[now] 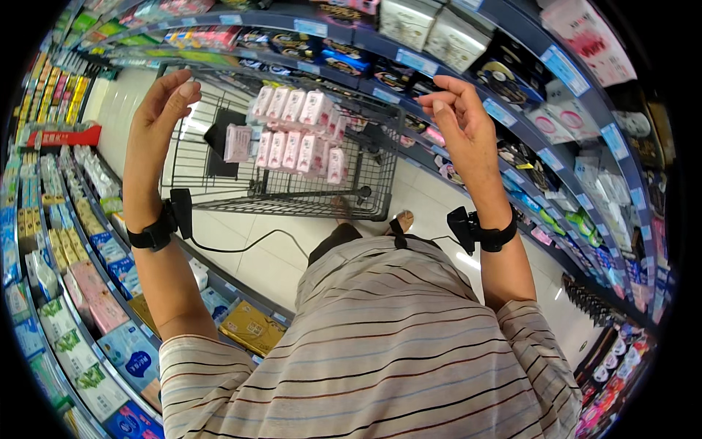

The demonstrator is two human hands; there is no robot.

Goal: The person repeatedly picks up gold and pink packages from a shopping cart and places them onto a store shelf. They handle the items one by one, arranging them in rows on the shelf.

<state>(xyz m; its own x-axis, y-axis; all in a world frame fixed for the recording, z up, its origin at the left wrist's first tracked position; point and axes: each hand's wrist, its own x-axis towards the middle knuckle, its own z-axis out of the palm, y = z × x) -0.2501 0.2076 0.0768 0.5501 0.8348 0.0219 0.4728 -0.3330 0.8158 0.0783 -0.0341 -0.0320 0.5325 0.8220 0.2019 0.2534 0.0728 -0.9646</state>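
Observation:
My left hand (165,107) is raised above the far left side of a wire shopping cart (225,202), fingers bent and apart, holding nothing. On the right my right hand (465,118) is lifted in front of the shelf, its fingers curled loosely around air. Between the hands, stacked pink-and-white soft packs (293,151) sit in rows in the cart, and a single pink pack (238,144) lies to their left beside a dark flat panel (224,123) on the wire. Each wrist wears a black strap with a small device and a cable.
Store shelves (417,63) with packaged goods and price tags curve along the far and right sides. Another shelf unit (98,241) holds boxes and tissue packs on the left. A red sign (66,136) juts out at its far end. My feet stand on the tiled floor (269,236) behind the cart.

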